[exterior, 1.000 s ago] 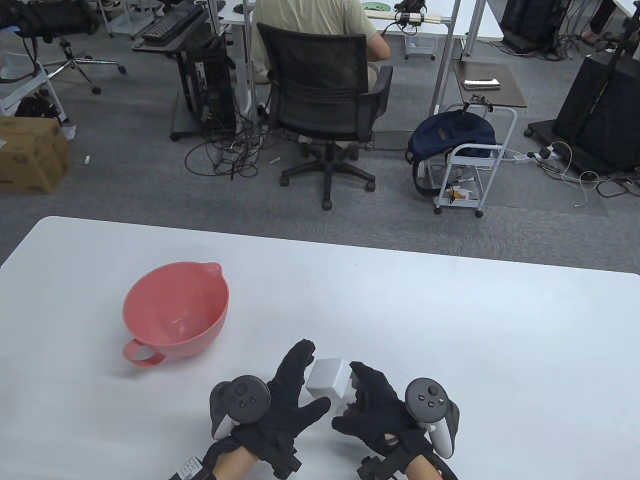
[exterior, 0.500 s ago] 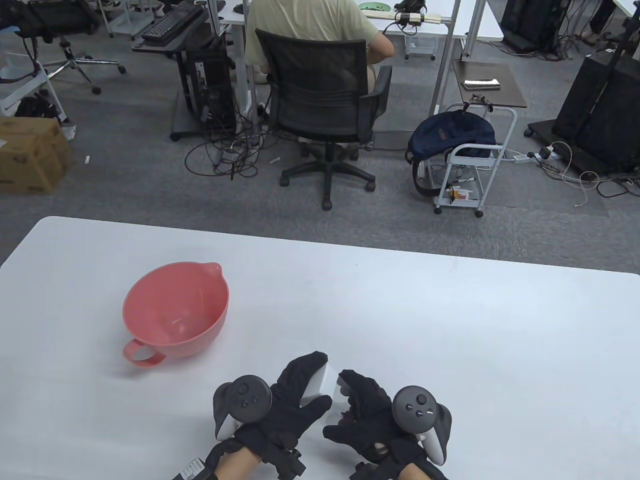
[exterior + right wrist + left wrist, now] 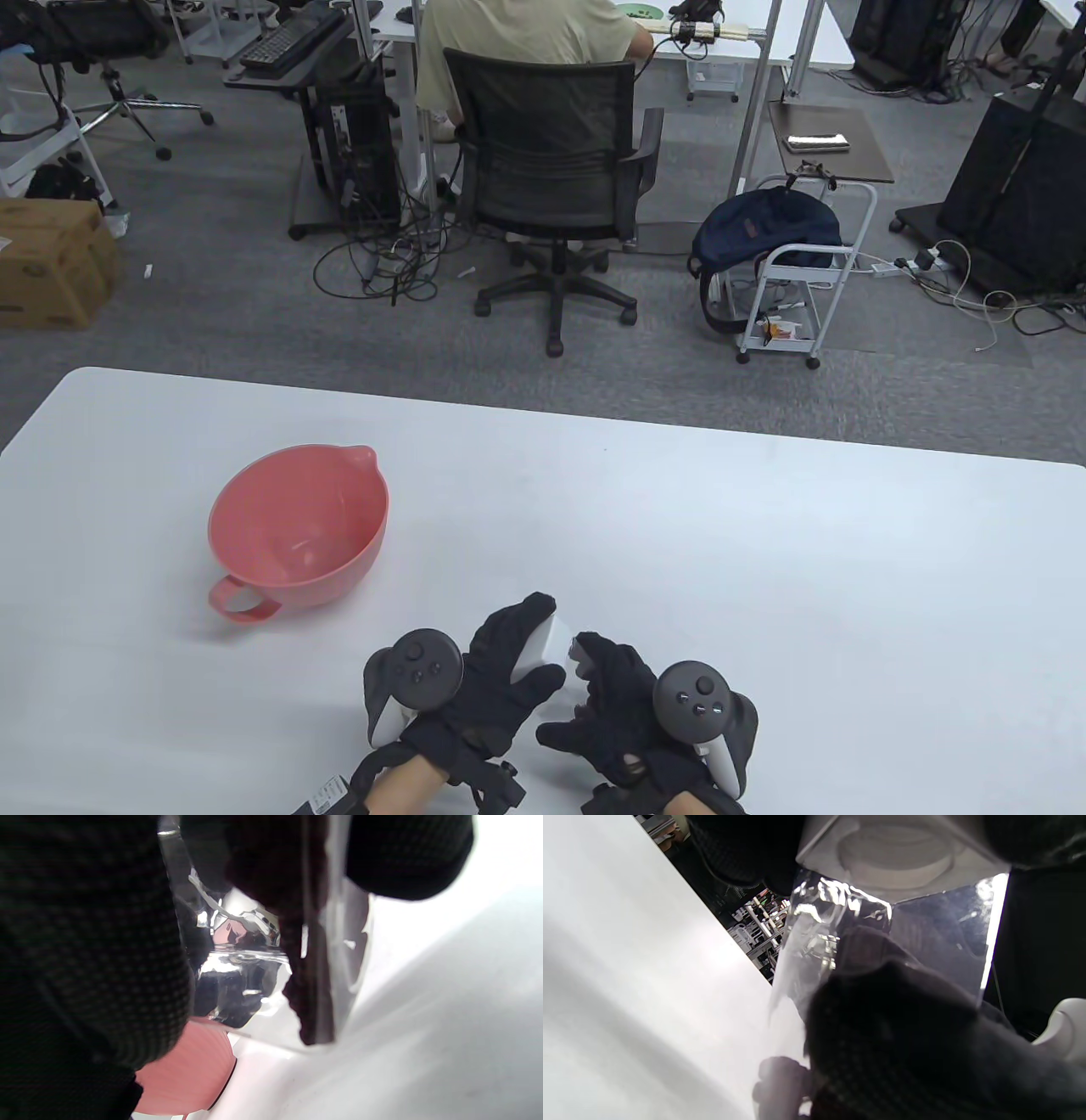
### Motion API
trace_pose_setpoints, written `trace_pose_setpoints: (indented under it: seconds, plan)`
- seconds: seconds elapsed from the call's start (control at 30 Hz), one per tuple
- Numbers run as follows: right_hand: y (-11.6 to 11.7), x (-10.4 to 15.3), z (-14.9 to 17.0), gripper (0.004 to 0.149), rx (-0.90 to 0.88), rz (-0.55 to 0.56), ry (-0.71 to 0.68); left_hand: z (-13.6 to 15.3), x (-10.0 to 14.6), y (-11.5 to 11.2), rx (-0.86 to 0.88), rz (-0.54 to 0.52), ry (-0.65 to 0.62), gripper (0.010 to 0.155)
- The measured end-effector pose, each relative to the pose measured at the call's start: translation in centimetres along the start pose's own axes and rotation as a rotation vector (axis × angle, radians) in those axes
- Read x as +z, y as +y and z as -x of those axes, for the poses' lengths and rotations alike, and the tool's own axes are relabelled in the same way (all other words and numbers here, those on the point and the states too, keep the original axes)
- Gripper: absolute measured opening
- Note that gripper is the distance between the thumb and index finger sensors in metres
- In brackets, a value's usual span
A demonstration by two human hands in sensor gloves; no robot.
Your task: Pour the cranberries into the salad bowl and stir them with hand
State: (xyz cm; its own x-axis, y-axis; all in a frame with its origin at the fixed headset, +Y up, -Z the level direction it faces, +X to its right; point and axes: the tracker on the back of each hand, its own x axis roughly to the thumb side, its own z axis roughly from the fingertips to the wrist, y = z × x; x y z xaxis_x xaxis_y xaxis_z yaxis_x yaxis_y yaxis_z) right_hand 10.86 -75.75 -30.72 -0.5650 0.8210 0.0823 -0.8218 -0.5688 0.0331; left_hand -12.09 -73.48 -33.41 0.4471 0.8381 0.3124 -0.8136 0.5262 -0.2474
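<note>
Table view, container: a clear square container with a white lid [image 3: 543, 649] stands at the near edge of the bench [image 3: 764, 552], at 6 o'clock, clamped between both hands.
Table view, left hand: the left hand [image 3: 496, 679] wraps the container's left side, its fingers [image 3: 517, 624] curled over the top and thumb across the near face.
Table view, right hand: the right hand [image 3: 615, 700] has its fingers [image 3: 594, 658] curled on the lid's right edge.
Table view, bowl: the pink salad bowl [image 3: 297, 535] lies at 10 o'clock from the hands, well apart, its handle toward the near edge, spout at the far rim; the left hand is the nearer one.
Left wrist view: the container's white lid [image 3: 899, 853] is seen from below through the clear wall, gloved fingers on both sides; contents cannot be made out.
Right wrist view: dark fingers [image 3: 407, 853] press on the clear wall [image 3: 339, 955]; the pink bowl [image 3: 186, 1069] shows beyond.
Judgement: lid appears on; opening comes before any pour.
Change: against one second earlier, both hands have closed in and the lid is now largely covered; the right-hand tracker has shifted leftward. The bowl is unmoved.
</note>
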Motion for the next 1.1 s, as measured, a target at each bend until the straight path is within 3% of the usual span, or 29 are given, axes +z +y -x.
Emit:
trace_pose_setpoints:
  seconds: [0.07,0.1,0.17,0.27,0.4,0.5,0.63,0.83,1.0,1.1]
  plan:
    - [0.3,0.3,-0.9,0.100,0.213,0.117,-0.091,0.3,0.3,-0.4,0.007,-0.057,0.142,0.089]
    - [0.3,0.1,-0.7,0.099,0.249,0.092,-0.083,0.4,0.4,-0.5,0.054,-0.057,0.176,0.089]
    - [1.1,0.1,-0.2,0.099,0.108,0.049,-0.019,0.7,0.4,-0.4,0.032,-0.027,0.194,0.089]
    - [1.1,0.0,0.0,0.100,0.159,0.044,-0.027,1.0,0.6,-0.2,-0.014,-0.024,0.211,0.088]
    - [0.7,-0.1,0.3,0.100,0.050,0.015,0.015,1.2,0.4,0.7,0.104,-0.007,0.157,0.094]
    - [0.2,-0.3,0.7,0.099,-0.063,-0.017,0.063,1.8,-0.2,1.6,0.301,0.084,0.087,0.097]
    - [0.0,-0.6,0.9,0.099,-0.165,-0.101,0.026,3.0,-0.9,2.9,0.373,0.186,0.013,0.100]
    - [0.6,-0.9,0.9,0.099,-0.277,-0.260,-0.015,3.7,-1.4,3.6,0.438,0.485,-0.119,0.105]
    - [0.8,-0.9,0.7,0.099,-0.294,-0.314,-0.024,3.5,-1.5,3.4,0.400,0.554,-0.130,0.100]
    - [1.0,-0.8,0.6,0.099,-0.310,-0.365,-0.039,3.6,-1.5,3.6,0.385,0.539,-0.118,0.092]
